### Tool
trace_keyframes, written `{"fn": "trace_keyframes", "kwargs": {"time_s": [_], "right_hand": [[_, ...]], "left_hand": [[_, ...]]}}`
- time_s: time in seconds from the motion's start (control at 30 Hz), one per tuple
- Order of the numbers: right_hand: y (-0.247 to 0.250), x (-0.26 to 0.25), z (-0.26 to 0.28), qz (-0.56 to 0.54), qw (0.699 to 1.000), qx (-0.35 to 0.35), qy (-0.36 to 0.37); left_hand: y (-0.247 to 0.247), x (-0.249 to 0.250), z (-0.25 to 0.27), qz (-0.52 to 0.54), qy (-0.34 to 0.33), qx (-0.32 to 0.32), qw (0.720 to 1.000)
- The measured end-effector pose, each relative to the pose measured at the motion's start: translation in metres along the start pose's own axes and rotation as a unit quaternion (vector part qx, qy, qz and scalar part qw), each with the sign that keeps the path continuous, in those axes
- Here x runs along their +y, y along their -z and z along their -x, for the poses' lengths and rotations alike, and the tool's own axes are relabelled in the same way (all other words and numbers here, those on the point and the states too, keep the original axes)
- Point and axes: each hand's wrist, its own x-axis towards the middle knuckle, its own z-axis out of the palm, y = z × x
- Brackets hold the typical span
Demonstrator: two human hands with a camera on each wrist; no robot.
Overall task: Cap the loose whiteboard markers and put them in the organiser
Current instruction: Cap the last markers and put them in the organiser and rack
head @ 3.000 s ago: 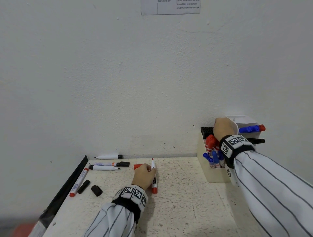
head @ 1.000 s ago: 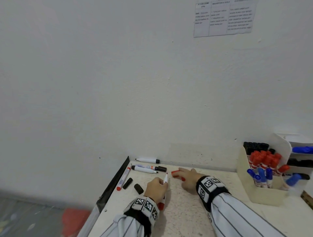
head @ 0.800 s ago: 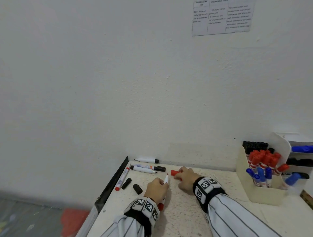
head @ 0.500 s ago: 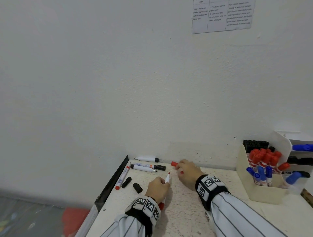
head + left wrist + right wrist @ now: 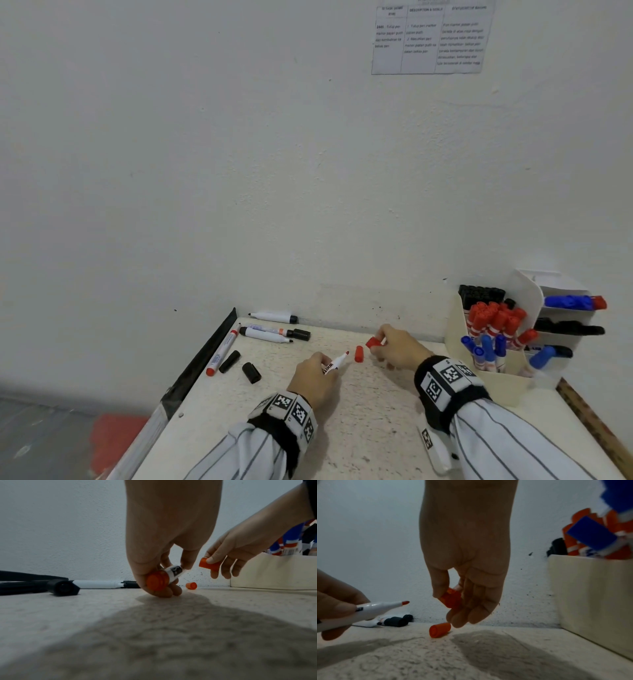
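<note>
My left hand grips an uncapped red whiteboard marker, tip pointing right and slightly up off the table. My right hand pinches a red cap between thumb and fingers, a short way right of the tip. A second red cap lies on the table between the hands. The cream organiser stands at the right, holding several red, blue and black markers.
At the back left lie a red marker, several black-ended markers, one of them capped, and two loose black caps. A black strip lines the table's left edge. The wall stands close behind.
My right hand left the organiser, reached to the table's middle and picked up a red cap, now lifted. A second red cap now shows on the table. The left hand tilted the marker rightward.
</note>
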Motion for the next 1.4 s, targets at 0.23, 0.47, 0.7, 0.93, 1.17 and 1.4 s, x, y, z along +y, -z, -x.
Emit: {"fn": "trace_keyframes", "kwargs": {"time_s": [0.23,0.47,0.7,0.93,1.17,1.4], "right_hand": [[-0.004,0.019,0.014,-0.001,1.000,-0.011,0.024],[-0.002,0.041,0.020,0.013,1.000,-0.007,-0.015],[-0.006,0.040,0.030,0.005,0.999,-0.018,0.042],[-0.009,0.033,0.038,-0.016,0.995,-0.029,0.096],[-0.006,0.028,0.050,-0.052,0.994,-0.005,0.096],[-0.007,0.029,0.061,-0.067,0.990,0.036,0.117]], "left_hand": [[-0.009,0.007,0.003,-0.022,-0.027,-0.026,0.999],[-0.015,0.010,0.007,-0.034,-0.017,-0.027,0.999],[-0.021,0.016,0.013,-0.014,-0.063,-0.039,0.997],[-0.026,0.017,0.015,-0.029,-0.102,-0.046,0.993],[-0.021,0.018,0.020,0.033,-0.114,-0.034,0.992],[-0.017,0.016,0.027,0.043,-0.130,-0.028,0.990]]}}
